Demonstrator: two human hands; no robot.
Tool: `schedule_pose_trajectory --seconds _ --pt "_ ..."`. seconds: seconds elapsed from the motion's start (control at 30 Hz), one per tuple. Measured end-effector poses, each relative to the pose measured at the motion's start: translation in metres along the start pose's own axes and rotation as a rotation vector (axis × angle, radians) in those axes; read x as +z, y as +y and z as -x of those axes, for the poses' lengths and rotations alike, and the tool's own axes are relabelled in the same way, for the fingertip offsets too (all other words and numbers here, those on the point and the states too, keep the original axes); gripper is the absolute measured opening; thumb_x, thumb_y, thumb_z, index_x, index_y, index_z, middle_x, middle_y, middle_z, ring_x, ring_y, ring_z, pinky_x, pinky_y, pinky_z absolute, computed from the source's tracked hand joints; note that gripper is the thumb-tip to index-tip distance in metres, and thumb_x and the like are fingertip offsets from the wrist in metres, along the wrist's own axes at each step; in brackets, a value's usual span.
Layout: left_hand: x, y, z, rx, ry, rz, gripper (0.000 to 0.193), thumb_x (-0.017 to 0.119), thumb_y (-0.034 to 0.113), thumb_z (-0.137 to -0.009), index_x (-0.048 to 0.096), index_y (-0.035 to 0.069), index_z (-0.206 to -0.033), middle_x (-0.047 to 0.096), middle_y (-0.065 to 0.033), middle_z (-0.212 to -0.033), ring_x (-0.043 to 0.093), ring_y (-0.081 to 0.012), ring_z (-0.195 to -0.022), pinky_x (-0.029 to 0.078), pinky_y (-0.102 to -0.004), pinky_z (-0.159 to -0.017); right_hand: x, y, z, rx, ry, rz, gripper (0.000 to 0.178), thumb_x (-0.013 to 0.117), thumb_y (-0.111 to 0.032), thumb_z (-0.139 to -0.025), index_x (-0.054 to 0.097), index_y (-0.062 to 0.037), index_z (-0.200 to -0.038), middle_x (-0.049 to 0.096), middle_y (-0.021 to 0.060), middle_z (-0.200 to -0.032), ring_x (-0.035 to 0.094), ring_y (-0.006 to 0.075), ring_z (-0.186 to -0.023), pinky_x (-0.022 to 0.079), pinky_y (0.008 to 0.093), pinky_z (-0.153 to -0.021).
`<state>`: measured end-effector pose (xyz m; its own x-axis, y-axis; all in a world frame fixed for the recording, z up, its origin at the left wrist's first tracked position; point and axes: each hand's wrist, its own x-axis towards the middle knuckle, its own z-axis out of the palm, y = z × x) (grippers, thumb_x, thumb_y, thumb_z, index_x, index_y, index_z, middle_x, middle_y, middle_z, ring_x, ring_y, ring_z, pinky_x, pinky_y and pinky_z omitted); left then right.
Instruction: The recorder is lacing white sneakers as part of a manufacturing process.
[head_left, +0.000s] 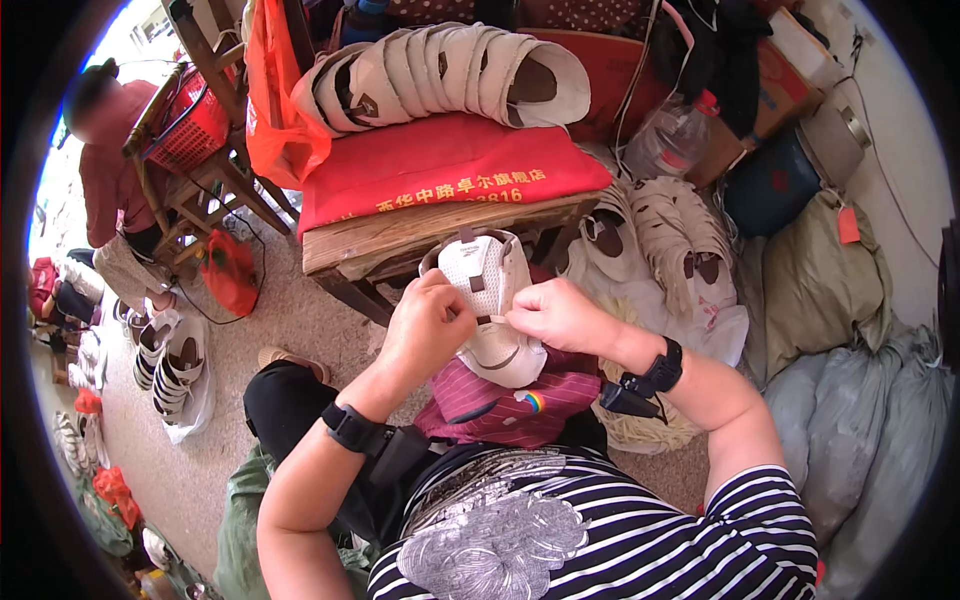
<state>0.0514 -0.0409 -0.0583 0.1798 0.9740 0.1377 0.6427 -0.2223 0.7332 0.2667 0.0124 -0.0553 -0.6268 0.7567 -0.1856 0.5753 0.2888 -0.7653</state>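
A white shoe upper (492,300) with brown tabs rests on a striped maroon cloth (510,400) over my lap. My left hand (428,322) grips its left side. My right hand (556,313) pinches near a brown tab at its middle. Both wrists wear black bands. Ahead, a row of the same white uppers (450,75) lies stacked on a red cushion (450,165) on a wooden bench (420,235).
More white uppers (660,240) pile up at the right by grey-green sacks (850,400). A person (110,170) sits at the far left near a wooden chair (195,130) with a red basket. Stacked uppers (170,360) lie on the floor at the left.
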Motion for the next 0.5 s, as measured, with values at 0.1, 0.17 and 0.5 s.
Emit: schedule_pose_trajectory --seconds 0.1,0.17,0.5 --pt "0.008 0.010 -0.001 -0.064 0.172 0.124 0.014 0.069 0.011 -0.081 0.065 -0.001 -0.076 0.057 -0.0120 -0.081 0.056 -0.0268 -0.078 0.045 -0.0363 -0.066 0.005 -0.016 -0.001 -0.312 0.222 0.384 0.015 0.062 -0.016 -0.082 0.061 -0.0027 -0.076 0.054 0.0107 -0.052 0.057 0.0260 -0.048 0.045 0.0396 -0.050" --pt "-0.003 0.034 -0.004 -0.092 0.226 0.284 0.013 0.069 0.010 -0.085 0.064 -0.001 -0.080 0.054 -0.0098 -0.080 0.053 -0.0218 -0.072 0.043 -0.0317 -0.062 -0.005 -0.028 0.002 -0.188 0.055 0.488 0.011 0.065 -0.014 -0.077 0.062 -0.0035 -0.082 0.062 0.0113 -0.069 0.061 0.0337 -0.067 0.049 0.0444 -0.062" --pt "0.004 0.028 -0.004 -0.107 0.250 0.453 0.007 0.054 0.007 -0.097 0.055 0.000 -0.096 0.062 -0.0014 -0.071 0.047 -0.0063 -0.056 0.039 -0.0226 -0.051 -0.051 -0.034 -0.026 -0.507 -0.304 0.664 0.037 0.078 -0.017 -0.070 0.060 -0.0074 -0.100 0.051 0.0109 -0.105 0.052 0.0312 -0.102 0.046 0.0420 -0.086"
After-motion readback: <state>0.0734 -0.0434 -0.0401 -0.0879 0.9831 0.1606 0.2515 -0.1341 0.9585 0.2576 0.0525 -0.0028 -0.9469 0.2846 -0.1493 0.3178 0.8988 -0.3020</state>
